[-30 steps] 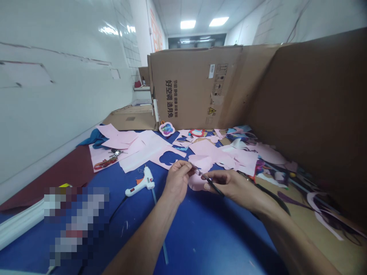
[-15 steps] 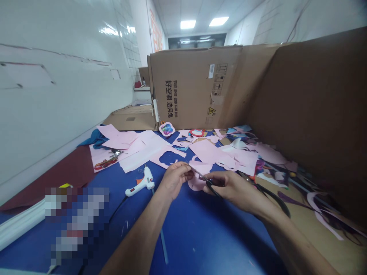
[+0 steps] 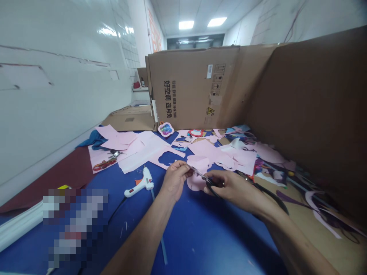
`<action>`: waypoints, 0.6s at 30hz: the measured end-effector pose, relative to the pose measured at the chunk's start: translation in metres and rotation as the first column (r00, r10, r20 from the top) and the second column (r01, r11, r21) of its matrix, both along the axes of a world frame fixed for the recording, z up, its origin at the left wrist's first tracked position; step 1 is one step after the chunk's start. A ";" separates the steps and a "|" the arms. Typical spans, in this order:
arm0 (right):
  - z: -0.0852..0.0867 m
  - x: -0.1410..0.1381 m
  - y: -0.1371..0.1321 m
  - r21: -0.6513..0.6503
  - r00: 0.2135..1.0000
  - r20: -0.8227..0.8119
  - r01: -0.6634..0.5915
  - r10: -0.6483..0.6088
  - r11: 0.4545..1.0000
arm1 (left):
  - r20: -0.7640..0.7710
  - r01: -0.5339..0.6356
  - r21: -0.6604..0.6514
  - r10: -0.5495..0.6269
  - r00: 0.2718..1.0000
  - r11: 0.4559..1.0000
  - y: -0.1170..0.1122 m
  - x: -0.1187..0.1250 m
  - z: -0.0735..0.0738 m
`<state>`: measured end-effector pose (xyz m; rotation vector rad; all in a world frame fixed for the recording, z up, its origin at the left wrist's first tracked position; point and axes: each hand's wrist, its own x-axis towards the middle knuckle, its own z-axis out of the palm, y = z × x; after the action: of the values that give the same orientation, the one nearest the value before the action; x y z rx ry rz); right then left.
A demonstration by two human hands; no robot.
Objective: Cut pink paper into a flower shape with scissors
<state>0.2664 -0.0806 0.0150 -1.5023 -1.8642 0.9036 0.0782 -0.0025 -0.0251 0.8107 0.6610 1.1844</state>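
My left hand (image 3: pixel 175 179) is closed in a pinch at the edge of a pink paper piece (image 3: pixel 195 183) with a rounded outline. In my right hand (image 3: pixel 232 189) is a pair of scissors (image 3: pixel 211 188) with black handles, the fingers wrapped around them. The metal blades point left toward my left fingertips and lie across the pink paper. Whether the blades are parted is too small to make out. Part of the paper's edge is hidden behind my left fingers.
A white glue gun (image 3: pixel 142 184) lies left of my left arm on the blue table (image 3: pixel 183 236). Pink paper sheets (image 3: pixel 146 147) and offcuts spread behind my hands. A large cardboard box (image 3: pixel 189 88) stands at the back, with a cardboard panel (image 3: pixel 321 107) on the right.
More pink paper shows above the scissor blades than before. My hands keep nearly the same place, and the whole view has shifted slightly.
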 end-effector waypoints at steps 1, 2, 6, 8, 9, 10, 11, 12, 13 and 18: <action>0.000 0.000 0.000 -0.005 1.000 -0.007 -0.005 0.005 1.000 | 0.003 -0.013 -0.003 0.013 1.000 1.000 0.001 -0.001 0.000; 0.000 0.001 0.000 -0.011 1.000 -0.020 -0.011 0.011 1.000 | 0.006 -0.027 -0.006 0.027 1.000 1.000 0.002 -0.001 0.001; -0.002 0.001 0.002 -0.055 0.993 -0.109 -0.043 0.037 0.998 | 0.029 -0.077 0.005 0.077 0.997 0.997 0.005 -0.004 0.001; -0.003 0.001 0.003 -0.087 0.990 -0.138 -0.050 0.038 0.995 | 0.045 -0.094 0.017 0.093 0.995 0.995 0.006 -0.004 0.001; -0.003 0.001 0.003 -0.098 0.988 -0.148 -0.051 0.036 0.994 | 0.052 -0.100 0.021 0.098 0.994 0.995 0.007 -0.004 0.001; -0.003 0.002 0.003 -0.104 0.987 -0.156 -0.052 0.036 0.993 | 0.059 -0.107 0.022 0.105 0.993 0.994 0.007 -0.004 0.001; -0.002 0.003 0.003 -0.108 0.986 -0.165 -0.058 0.039 0.993 | 0.066 -0.116 0.019 0.115 0.991 0.993 0.008 -0.005 0.001; -0.001 0.004 0.003 -0.113 0.984 -0.172 -0.068 0.048 0.991 | 0.073 -0.133 0.011 0.132 0.989 0.991 0.009 -0.006 0.001; 0.000 0.006 0.002 -0.121 0.982 -0.178 -0.080 0.058 0.989 | 0.079 -0.154 0.000 0.154 0.985 0.988 0.011 -0.007 0.001; 0.011 0.020 0.000 -0.181 0.979 -0.205 -0.047 0.009 0.982 | 0.131 -0.231 -0.021 0.232 0.964 0.973 0.018 -0.012 0.002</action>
<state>0.2866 -0.0801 0.0259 -1.4325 -1.6950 1.2251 0.0660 0.0153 -0.0226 0.6556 0.6614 1.4347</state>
